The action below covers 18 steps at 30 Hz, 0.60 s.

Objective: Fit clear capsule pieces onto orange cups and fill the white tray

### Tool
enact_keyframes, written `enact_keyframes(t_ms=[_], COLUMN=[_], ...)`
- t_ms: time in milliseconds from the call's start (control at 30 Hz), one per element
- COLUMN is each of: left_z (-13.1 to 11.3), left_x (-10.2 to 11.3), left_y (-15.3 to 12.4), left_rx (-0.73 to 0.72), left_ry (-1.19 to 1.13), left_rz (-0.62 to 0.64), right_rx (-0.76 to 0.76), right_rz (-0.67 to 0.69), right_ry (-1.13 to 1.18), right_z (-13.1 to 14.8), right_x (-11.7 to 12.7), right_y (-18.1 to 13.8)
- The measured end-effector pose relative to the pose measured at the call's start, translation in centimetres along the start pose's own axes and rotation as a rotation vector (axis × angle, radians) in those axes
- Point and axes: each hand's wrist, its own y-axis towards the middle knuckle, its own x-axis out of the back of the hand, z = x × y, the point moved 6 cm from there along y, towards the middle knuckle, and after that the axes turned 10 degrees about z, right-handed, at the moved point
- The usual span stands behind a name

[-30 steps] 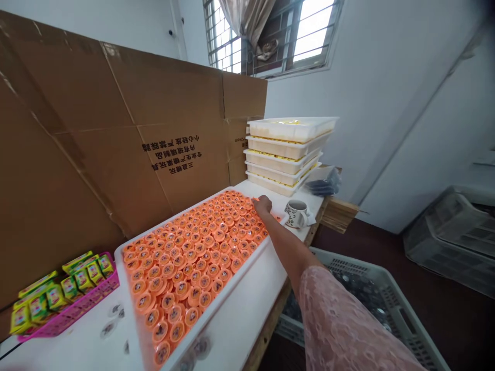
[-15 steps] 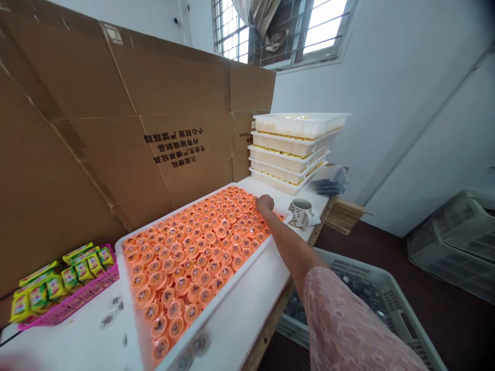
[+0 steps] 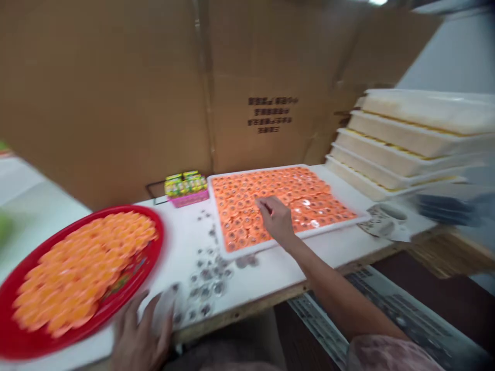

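My right hand (image 3: 276, 219) reaches over the near part of a white tray (image 3: 247, 251) packed with several small orange cups (image 3: 294, 193). Its fingers are curled with the tips down on the cups; what they pinch, if anything, is smeared. My left hand (image 3: 141, 335) lies at the table's front edge, fingers stretched out, beside the rim of a red round tray (image 3: 152, 257) heaped with orange cups (image 3: 85, 263). A pale blurred thing lies by its fingertips. Several small clear lids (image 3: 204, 286) are scattered on the white table (image 3: 181, 237) between the two trays.
A pink basket of yellow-green packets (image 3: 186, 189) stands against the cardboard wall (image 3: 116, 93). Stacked white trays (image 3: 410, 144) and a patterned mug (image 3: 381, 221) are at the right. A grey crate (image 3: 386, 309) sits on the floor below the table edge.
The view has swung left and back, bringing the red tray and my left hand into view. My right hand has moved from the white tray's far end to its near middle.
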Motion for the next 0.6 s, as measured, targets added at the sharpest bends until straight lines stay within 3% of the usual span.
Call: enact_keyframes(t_ms=[67, 133, 267, 367, 433, 533, 600], left_z=[0.8, 1.1, 0.8, 1.0, 2.4, 6.8, 10.3], left_x=[0.2, 0.3, 0.5, 1.3, 2.4, 5.1, 6.9], left_y=[-0.7, -0.9, -1.5, -2.2, -2.8, -3.9, -4.2], left_rx=[0.099, 0.129, 0.099, 0.081, 0.124, 0.303, 0.459], left_ry=[0.042, 0.037, -0.087, -0.194, -0.231, -0.145, -0.005], left_rz=[0.007, -0.027, -0.104, -0.179, -0.227, -0.283, -0.249], right_rx=[0.199, 0.315, 0.314, 0.274, 0.273, 0.292, 0.311], right_rz=[0.238, 0.394, 0.458, 0.462, 0.469, 0.493, 0.513], right_ry=[0.085, 0.116, 0.011, -0.128, -0.203, -0.268, -0.289], right_z=[6.5, 11.4, 15.8, 17.0, 17.6, 18.2, 18.5], right_x=[-5.4, -9.9, -16.0, -18.1, -18.7, -19.1, -19.2], right_y=[-3.1, -6.0, -9.5, -11.0, -11.7, -12.3, -12.4])
